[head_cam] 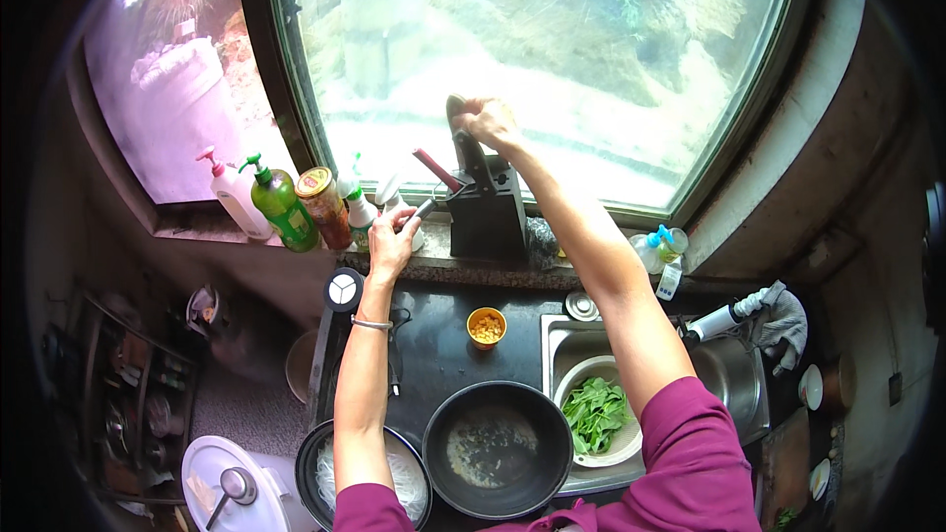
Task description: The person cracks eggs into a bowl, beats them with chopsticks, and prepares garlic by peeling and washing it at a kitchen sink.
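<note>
My left hand (392, 245) is closed round a dark-handled utensil (424, 209) beside the spray bottles; its far end is hard to make out. Above a black knife block (488, 225) on the windowsill, my right hand (484, 122) grips a dark handle (455, 109); what it belongs to cannot be told. A red handle (437, 170) and a black handle (477, 161) stick up from the block. Below, on the dark counter, stand a yellow cup of chopped orange-yellow pieces (486, 329) and a black wok (497, 451) with residue inside.
Pump bottles (284, 210) and a lidded jar (325, 210) line the sill at left. A pan of pale noodles (405, 484) is partly under my left forearm. Leafy greens (593, 414) fill a strainer in the sink (554, 340). A white lidded bucket (214, 484) stands lower left.
</note>
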`<state>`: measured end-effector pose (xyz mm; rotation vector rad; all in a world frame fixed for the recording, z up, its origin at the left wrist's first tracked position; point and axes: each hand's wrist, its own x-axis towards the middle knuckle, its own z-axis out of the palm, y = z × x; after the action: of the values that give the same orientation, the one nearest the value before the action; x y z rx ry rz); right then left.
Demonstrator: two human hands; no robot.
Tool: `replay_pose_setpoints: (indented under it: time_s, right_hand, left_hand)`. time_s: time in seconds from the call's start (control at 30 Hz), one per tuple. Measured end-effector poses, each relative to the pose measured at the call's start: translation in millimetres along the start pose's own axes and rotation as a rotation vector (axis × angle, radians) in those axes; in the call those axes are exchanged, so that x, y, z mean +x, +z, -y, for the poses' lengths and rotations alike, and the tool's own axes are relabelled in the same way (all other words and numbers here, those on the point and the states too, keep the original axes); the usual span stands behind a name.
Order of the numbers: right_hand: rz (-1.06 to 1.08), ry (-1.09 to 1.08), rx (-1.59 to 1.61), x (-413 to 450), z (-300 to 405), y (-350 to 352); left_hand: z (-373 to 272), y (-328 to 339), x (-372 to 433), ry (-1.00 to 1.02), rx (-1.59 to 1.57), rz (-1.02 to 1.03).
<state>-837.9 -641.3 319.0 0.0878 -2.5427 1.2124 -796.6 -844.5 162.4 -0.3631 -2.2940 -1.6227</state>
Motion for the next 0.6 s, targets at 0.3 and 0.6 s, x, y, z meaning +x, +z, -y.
replay_pose_setpoints:
  time_s: [0.3, 0.6]
  right_hand:
    - [-0.052, -0.052, 0.01, 11, 18, -7]
    - [-0.098, -0.157, 0.037, 20, 34, -17]
  left_hand:
    - [-17, -1, -6, 0.003, 0.082, -0.01]
    - [-15, 3, -8, 0.054, 0.118, -0.091]
